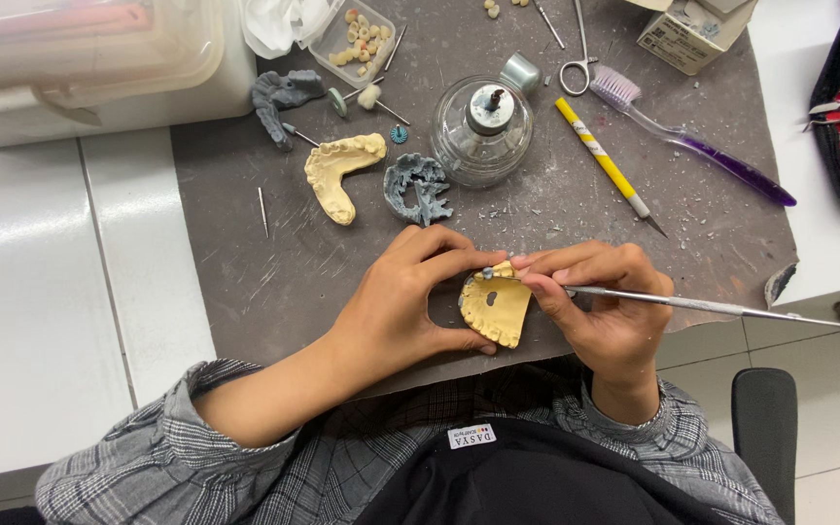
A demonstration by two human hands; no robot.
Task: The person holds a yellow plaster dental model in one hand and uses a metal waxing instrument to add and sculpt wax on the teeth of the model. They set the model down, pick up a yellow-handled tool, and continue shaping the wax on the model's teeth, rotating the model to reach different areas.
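Left hand (410, 297) is gripping a yellow horseshoe-shaped plaster dental cast (495, 309), fingers curled shut around it, held just above the near edge of the dark grey work mat (245, 272) on the white tabletop (31, 292). Right hand (600, 301) is pinching a thin metal carving instrument (712, 306), tip touching the cast's top rim w/ a small grey blob there. Work looks mid-way: rest of rim is looking bare.

Relative to the cast: glass spirit lamp (483, 131) is standing well beyond it; second yellow cast (340, 167) & grey impression (418, 187) are lying beyond-left. Open room is lying left of it; the instrument handle is overhanging the mat edge on the right.
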